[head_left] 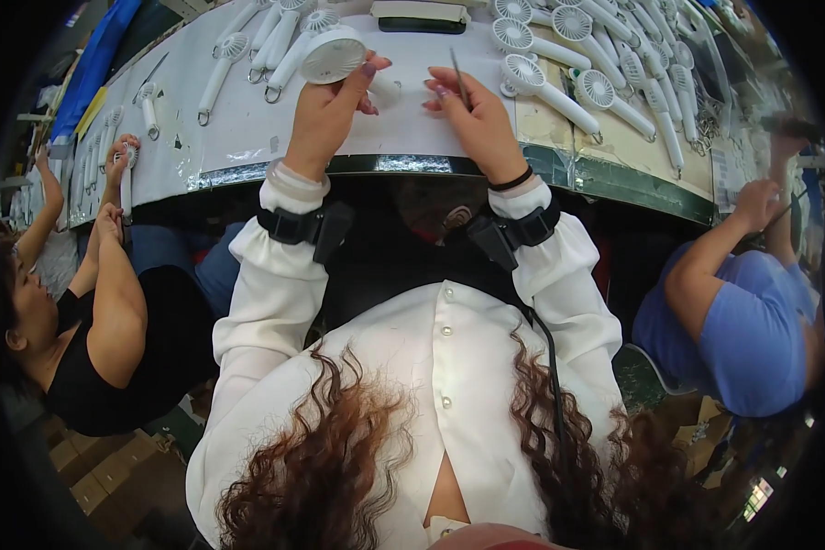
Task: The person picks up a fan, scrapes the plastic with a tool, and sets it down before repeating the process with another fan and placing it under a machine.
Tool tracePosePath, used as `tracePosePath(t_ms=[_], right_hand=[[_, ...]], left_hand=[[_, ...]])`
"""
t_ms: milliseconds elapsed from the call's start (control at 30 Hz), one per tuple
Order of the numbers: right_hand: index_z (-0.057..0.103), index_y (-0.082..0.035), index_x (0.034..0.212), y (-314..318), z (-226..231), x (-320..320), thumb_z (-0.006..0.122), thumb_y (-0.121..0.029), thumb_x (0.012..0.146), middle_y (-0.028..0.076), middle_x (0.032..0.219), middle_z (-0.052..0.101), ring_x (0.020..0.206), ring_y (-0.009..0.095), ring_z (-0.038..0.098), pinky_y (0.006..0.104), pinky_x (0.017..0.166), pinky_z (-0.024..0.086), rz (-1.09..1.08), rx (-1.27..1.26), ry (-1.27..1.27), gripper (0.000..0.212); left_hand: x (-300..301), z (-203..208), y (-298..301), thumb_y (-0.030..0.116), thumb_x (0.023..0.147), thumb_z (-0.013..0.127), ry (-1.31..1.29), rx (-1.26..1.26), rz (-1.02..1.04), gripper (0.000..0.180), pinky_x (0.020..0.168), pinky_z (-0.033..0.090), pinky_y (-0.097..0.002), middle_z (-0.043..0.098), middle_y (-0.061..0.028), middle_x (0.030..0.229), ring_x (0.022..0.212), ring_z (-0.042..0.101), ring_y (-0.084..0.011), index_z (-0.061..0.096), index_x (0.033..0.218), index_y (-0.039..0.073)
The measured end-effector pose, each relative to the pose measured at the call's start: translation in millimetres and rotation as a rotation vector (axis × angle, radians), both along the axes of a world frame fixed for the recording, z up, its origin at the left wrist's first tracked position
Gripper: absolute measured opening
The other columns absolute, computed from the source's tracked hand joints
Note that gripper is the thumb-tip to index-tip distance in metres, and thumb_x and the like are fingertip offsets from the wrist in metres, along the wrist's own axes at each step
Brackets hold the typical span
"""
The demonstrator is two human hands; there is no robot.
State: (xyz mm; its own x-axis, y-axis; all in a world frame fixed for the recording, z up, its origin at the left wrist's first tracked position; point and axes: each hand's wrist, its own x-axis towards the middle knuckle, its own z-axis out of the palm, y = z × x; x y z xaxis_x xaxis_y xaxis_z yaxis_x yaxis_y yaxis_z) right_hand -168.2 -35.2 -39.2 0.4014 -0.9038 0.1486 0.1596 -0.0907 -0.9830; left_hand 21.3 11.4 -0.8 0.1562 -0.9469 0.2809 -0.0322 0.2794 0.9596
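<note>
My left hand point(325, 115) is closed around a white handheld fan point(334, 55), its round grille turned up toward me. Most of the fan's lower part is hidden by the hand. To the right of it and apart, my right hand point(477, 124) pinches a thin, dark, pointed tool point(457, 75), perhaps tweezers, which stands nearly upright between the fingers. Both hands are above the near part of the white-covered table point(403, 119). A small clear piece point(396, 87) seems to lie on the surface between them.
Finished-looking white fans with wrist rings lie at the left point(215, 78) and in a large pile at the right point(596, 89). A dark-and-white tray point(420, 16) sits at the far middle. Co-workers sit on both sides, one in black point(128, 339), one in blue point(738, 330).
</note>
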Motion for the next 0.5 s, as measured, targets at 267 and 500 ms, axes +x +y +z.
tracePosePath(t_ms=[267,500], right_hand=[[0.058,0.001,0.117,2.7,2.8,-15.7,0.054,-0.01,0.094,0.007,0.102,0.065,0.082,0.01,0.061,0.022,0.077,0.047,-0.081,-0.072,0.107,0.026],[0.058,0.001,0.117,3.3,4.0,-17.9,0.054,-0.01,0.094,0.006,0.101,0.066,0.08,0.009,0.06,0.0223,0.077,0.047,-0.117,-0.117,0.088,0.026]], left_hand=[[9.4,-5.3,-20.7,0.027,0.098,0.051,-0.427,0.089,-0.139,0.031,0.055,0.042,-0.0185,0.067,-0.0007,0.102,0.061,0.046,-0.0032,0.057,0.117,0.004],[9.2,-12.2,-21.3,0.026,0.097,0.054,-0.575,0.034,-0.132,0.032,0.057,0.043,-0.0185,0.067,0.0002,0.104,0.064,0.047,-0.0029,0.057,0.12,0.005]])
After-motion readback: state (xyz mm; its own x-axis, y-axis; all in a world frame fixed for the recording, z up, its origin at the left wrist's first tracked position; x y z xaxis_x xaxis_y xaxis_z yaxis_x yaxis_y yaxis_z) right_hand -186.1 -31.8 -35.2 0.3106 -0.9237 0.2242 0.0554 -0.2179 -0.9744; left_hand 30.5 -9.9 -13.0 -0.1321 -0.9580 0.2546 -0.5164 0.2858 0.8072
